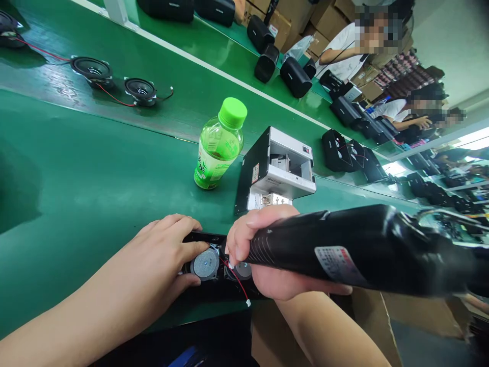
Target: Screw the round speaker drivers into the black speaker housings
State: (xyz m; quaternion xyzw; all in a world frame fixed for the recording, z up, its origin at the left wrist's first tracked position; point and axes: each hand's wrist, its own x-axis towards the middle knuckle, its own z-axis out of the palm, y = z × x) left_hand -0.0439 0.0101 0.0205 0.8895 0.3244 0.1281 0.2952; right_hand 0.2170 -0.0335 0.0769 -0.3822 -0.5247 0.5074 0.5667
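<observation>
My right hand (pixel 267 255) is wrapped round a black electric screwdriver (pixel 324 250) with a white label. Its tip is hidden behind my fingers, over a black speaker panel (pixel 208 237). My left hand (pixel 168 260) grips the left end of this panel, with thumb and forefinger bent around a round speaker driver (pixel 205 264) whose grey back faces up. A second driver (pixel 243 270) sits beside it, partly covered by my right hand. A red wire (pixel 239 283) with a white plug (pixel 248 303) runs across the panel.
Behind my hands stand a green-capped bottle (pixel 219 148) and a screw feeder (pixel 277 168). Loose speaker drivers (pixel 140 92) lie at the upper left of the green bench (pixel 95 163). Black speaker boxes (pixel 296 76) line the far side, where people sit. A cardboard box (pixel 412 316) is at the lower right.
</observation>
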